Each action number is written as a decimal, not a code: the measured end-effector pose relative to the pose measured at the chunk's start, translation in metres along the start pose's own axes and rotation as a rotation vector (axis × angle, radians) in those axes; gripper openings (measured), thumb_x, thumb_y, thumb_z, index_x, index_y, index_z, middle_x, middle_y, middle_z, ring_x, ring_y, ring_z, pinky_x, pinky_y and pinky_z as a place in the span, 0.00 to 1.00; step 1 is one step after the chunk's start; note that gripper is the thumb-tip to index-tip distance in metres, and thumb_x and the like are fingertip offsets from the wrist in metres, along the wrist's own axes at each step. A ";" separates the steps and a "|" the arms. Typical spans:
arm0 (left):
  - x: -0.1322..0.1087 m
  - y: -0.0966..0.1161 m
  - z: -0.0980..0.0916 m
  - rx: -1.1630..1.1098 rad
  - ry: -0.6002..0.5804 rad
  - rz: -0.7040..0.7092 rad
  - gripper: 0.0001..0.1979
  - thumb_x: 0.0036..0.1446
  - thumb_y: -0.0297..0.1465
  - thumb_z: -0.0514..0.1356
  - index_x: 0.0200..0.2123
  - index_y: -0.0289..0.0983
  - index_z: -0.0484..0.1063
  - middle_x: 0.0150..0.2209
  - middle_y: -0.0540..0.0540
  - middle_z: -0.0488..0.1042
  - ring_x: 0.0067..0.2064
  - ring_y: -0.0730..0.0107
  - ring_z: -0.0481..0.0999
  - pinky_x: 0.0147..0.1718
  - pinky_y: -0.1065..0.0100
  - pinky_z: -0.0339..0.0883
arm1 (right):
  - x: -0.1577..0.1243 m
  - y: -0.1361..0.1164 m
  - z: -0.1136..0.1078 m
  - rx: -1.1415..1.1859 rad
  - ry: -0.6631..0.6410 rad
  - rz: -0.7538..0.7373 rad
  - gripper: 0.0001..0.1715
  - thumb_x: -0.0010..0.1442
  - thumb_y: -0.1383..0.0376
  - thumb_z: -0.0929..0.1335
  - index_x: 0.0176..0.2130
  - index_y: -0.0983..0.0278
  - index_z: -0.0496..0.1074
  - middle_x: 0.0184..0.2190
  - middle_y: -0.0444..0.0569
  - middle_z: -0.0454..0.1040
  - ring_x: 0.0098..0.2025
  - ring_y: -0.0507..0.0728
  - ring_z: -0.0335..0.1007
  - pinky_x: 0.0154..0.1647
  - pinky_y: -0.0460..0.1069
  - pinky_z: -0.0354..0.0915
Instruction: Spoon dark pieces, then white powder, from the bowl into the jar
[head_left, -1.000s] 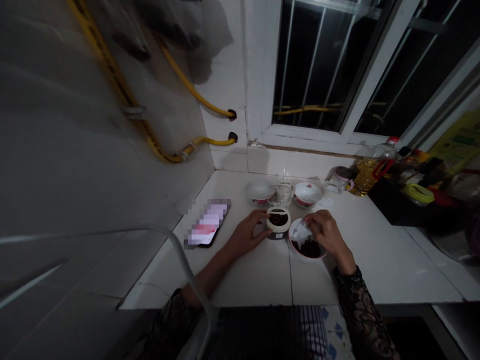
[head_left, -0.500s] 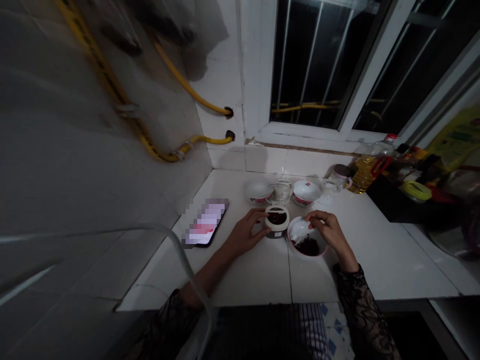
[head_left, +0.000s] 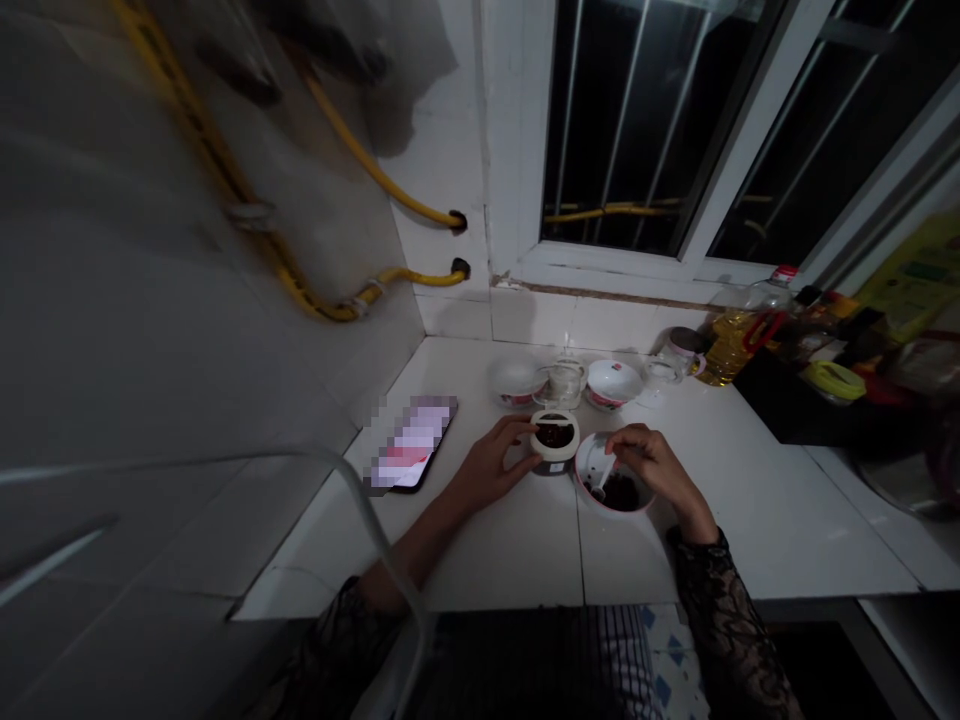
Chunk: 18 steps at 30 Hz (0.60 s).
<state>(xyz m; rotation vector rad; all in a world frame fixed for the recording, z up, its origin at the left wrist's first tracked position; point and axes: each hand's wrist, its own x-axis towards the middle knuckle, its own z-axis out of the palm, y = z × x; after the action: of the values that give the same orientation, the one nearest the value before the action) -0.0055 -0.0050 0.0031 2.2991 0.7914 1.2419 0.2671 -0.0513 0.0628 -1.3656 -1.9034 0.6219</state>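
Against a round, white-rimmed jar (head_left: 555, 454), label (head_left: 556, 467) illegible, the left hand (head_left: 492, 464) spreads fingers; the right hand (head_left: 654, 466) pinches a white spoon (head_left: 604, 475).

White counter (head_left: 780, 520): phone (head_left: 416, 448) left, jar (head_left: 553, 466) beside bowl (head_left: 616, 512).
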 end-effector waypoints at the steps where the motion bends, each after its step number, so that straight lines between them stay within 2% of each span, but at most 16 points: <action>1: 0.000 0.000 0.000 0.000 0.000 0.001 0.16 0.62 0.35 0.59 0.52 0.41 0.66 0.54 0.39 0.70 0.54 0.60 0.74 0.44 0.60 0.77 | 0.000 0.000 0.000 0.046 0.006 0.042 0.11 0.53 0.66 0.63 0.28 0.61 0.75 0.19 0.45 0.74 0.31 0.57 0.70 0.40 0.52 0.63; 4: 0.001 0.000 0.001 0.000 0.005 0.005 0.16 0.62 0.35 0.59 0.52 0.41 0.66 0.54 0.38 0.70 0.54 0.60 0.74 0.44 0.60 0.77 | 0.002 0.001 0.000 0.205 0.018 0.163 0.09 0.50 0.64 0.64 0.26 0.62 0.74 0.18 0.43 0.72 0.25 0.54 0.68 0.34 0.50 0.63; 8: 0.001 -0.001 0.001 0.000 0.004 -0.006 0.16 0.62 0.35 0.60 0.52 0.40 0.66 0.54 0.39 0.70 0.53 0.60 0.74 0.44 0.60 0.77 | 0.004 0.001 -0.003 0.338 0.080 0.255 0.08 0.47 0.62 0.65 0.25 0.63 0.74 0.17 0.42 0.71 0.23 0.53 0.67 0.32 0.48 0.62; 18: 0.000 0.000 0.001 0.010 0.000 -0.013 0.15 0.62 0.35 0.60 0.52 0.41 0.66 0.54 0.39 0.70 0.53 0.60 0.75 0.43 0.60 0.77 | 0.008 0.008 -0.007 0.394 0.227 0.336 0.10 0.43 0.59 0.67 0.24 0.62 0.74 0.16 0.43 0.70 0.22 0.53 0.64 0.30 0.49 0.60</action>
<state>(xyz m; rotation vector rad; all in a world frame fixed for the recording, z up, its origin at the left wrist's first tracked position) -0.0049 -0.0045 0.0028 2.2978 0.8131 1.2349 0.2757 -0.0416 0.0637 -1.4304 -1.2979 0.9081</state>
